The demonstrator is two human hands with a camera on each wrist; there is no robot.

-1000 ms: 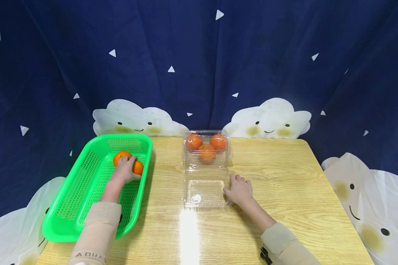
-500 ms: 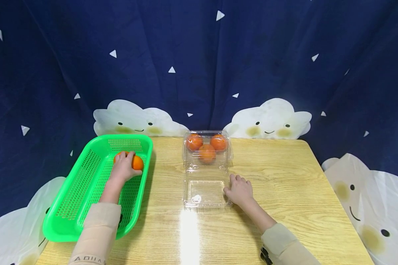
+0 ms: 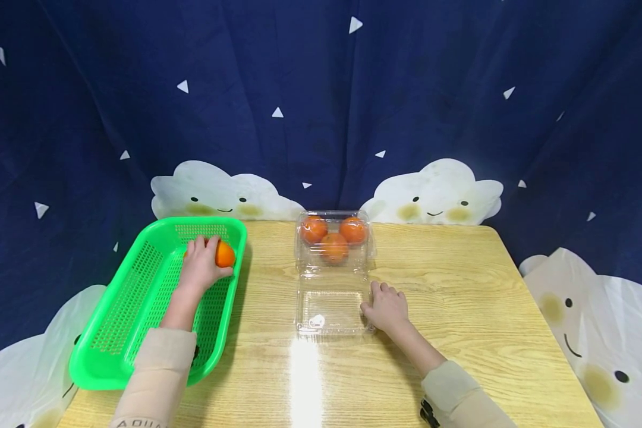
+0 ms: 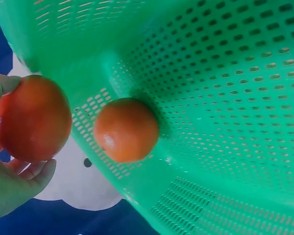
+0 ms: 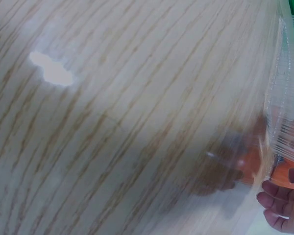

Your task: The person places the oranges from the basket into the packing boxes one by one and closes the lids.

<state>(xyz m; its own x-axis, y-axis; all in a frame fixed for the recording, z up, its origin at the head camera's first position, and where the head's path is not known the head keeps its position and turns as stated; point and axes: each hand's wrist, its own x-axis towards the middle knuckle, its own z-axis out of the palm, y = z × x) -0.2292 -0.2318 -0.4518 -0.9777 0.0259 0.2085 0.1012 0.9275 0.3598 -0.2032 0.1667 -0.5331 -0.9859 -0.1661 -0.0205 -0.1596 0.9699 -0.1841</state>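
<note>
My left hand reaches into the green plastic basket and grips an orange between thumb and fingers, near the basket's right wall. A second orange lies on the basket floor in the left wrist view; in the head view my hand hides most of it. A clear plastic clamshell box stands at mid-table with its lid folded back toward me. Three oranges sit in its far half. My right hand rests at the right edge of the near half, thumb touching the rim, fingers loosely bent.
The wooden table runs under the box and basket, with a bright glare strip in front of the box. A dark blue curtain with white cloud figures hangs behind and around the table.
My left hand has lifted the gripped orange slightly and shifted it away from me, now covering most of the other orange. My right hand and the box have not moved.
</note>
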